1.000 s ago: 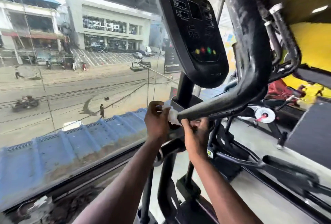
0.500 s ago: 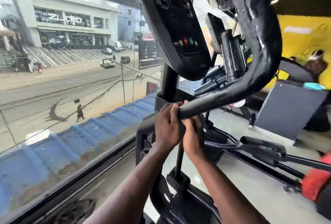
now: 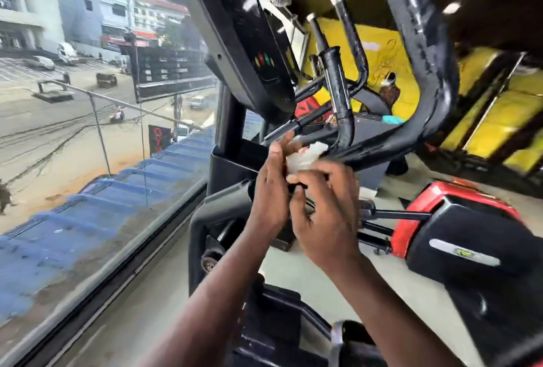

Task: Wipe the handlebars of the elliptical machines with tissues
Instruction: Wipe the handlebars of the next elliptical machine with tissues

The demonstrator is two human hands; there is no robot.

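Both hands on a tissue at the handlebar's base

The left hand [image 3: 271,190] and right hand [image 3: 323,208] close their fingers on the white tissue [image 3: 305,155] against the black handlebar [image 3: 423,78]; the handlebar's top is cut off, and motion blur hides the exact finger contact.

Both hands meet at the low end of the big black handlebar [image 3: 423,67]. The left hand [image 3: 271,187] and the right hand [image 3: 326,211] hold a white tissue [image 3: 305,155] against it, under the black screen panel [image 3: 244,31].
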